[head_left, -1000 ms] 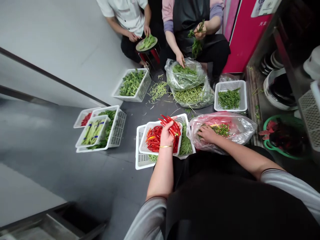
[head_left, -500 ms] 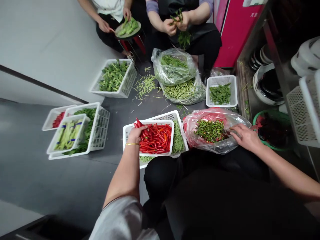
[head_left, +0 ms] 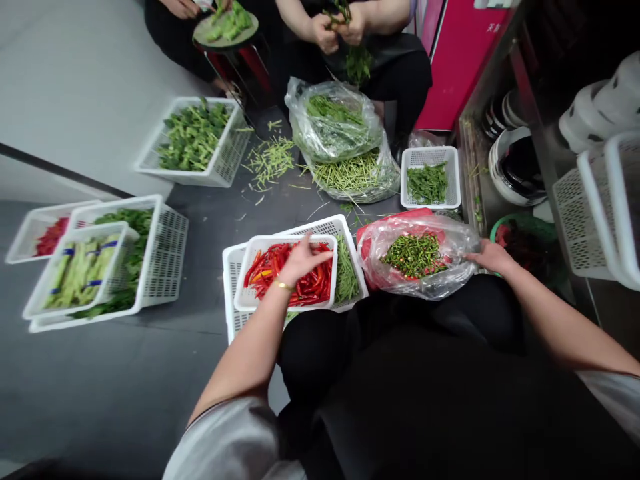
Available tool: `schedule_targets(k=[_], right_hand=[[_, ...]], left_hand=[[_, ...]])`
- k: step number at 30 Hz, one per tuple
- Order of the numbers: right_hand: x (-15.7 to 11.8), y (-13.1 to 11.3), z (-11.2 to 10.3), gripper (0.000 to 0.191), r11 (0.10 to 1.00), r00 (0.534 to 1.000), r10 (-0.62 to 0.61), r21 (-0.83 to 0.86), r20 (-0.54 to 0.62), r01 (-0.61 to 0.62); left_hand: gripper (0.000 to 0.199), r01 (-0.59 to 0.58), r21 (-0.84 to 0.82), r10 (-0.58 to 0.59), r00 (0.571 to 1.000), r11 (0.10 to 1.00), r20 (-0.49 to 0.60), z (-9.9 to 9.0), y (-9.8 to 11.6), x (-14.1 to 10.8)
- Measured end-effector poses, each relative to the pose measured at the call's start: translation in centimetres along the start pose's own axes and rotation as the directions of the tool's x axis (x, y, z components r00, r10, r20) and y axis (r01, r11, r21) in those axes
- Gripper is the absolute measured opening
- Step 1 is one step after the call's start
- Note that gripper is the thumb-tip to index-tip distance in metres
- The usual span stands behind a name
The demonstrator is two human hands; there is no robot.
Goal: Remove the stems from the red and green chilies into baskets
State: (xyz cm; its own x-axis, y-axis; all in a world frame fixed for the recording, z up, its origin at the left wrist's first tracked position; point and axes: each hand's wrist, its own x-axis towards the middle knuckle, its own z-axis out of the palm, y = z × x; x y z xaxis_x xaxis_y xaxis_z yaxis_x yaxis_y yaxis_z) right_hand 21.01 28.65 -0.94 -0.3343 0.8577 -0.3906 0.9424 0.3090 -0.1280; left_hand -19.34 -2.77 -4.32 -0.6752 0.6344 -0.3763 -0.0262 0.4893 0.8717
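A small white basket point(head_left: 240, 293) of red chilies point(head_left: 270, 261) rests on a larger white basket point(head_left: 229, 267) that holds green beans point(head_left: 345, 273). Over the chilies is my left hand point(head_left: 301, 261), its fingers spread and nothing in them. To the right, a clear plastic bag with red on it point(head_left: 457, 237) lies open around a heap of green chili stems point(head_left: 415, 257). My right hand point(head_left: 487, 255) has its fingers pressed on the right edge of this bag.
Beyond are a bag of greens point(head_left: 335, 127), a small basket of leaves point(head_left: 431, 207) and a basket of green vegetables point(head_left: 193, 175). More baskets point(head_left: 170, 253) stand left. Another person's hands point(head_left: 340, 30) hold greens. A metal shelf point(head_left: 537, 87) stands right.
My left hand has moved right across the chilies and let go of the red chilies it held. My right hand has drawn back to the bag's edge. The view has shifted.
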Motion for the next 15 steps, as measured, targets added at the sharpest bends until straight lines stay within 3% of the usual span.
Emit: schedule_targets(k=[2, 4, 6, 7, 10, 15], right_hand=[[0.5, -0.6, -1.0, 0.048, 0.987, 0.998, -0.069, 0.143, 0.003, 0.068], [0.2, -1.8, -3.3, 0.039, 0.941, 0.984, -0.13, 0.298, -0.125, 0.162], [-0.6, -3.1, -6.5, 0.041, 0.883, 0.96, -0.149, 0.405, -0.238, 0.238], [-1.0, -3.7, -8.3, 0.042, 0.853, 0.945, -0.156, 0.443, -0.287, 0.275], [-1.7, -4.9, -12.9, 0.044, 0.757, 0.917, -0.138, 0.558, -0.373, 0.341], [-2.6, -7.9, -17.2, 0.029, 0.552, 0.889, -0.162, 0.708, -0.428, 0.441]], left_hand=[[0.083, -0.014, -0.045, 0.02, 0.991, 0.999, 0.133, 5.4, 1.9, 0.0], [0.071, -0.024, -0.124, 0.046, 0.984, 0.992, 0.171, 10.3, 3.0, 0.3], [0.051, -0.015, -0.13, 0.032, 0.991, 0.991, 0.129, 13.6, 3.7, 0.7], [0.04, -0.006, -0.118, 0.019, 0.994, 0.993, 0.105, 14.4, 4.0, 0.8], [0.019, 0.008, -0.064, -0.005, 0.999, 0.998, 0.046, 13.5, 5.6, 1.1], [0.025, -0.083, -0.231, 0.081, 0.997, 0.969, -0.02, 8.0, 11.4, -0.5]])
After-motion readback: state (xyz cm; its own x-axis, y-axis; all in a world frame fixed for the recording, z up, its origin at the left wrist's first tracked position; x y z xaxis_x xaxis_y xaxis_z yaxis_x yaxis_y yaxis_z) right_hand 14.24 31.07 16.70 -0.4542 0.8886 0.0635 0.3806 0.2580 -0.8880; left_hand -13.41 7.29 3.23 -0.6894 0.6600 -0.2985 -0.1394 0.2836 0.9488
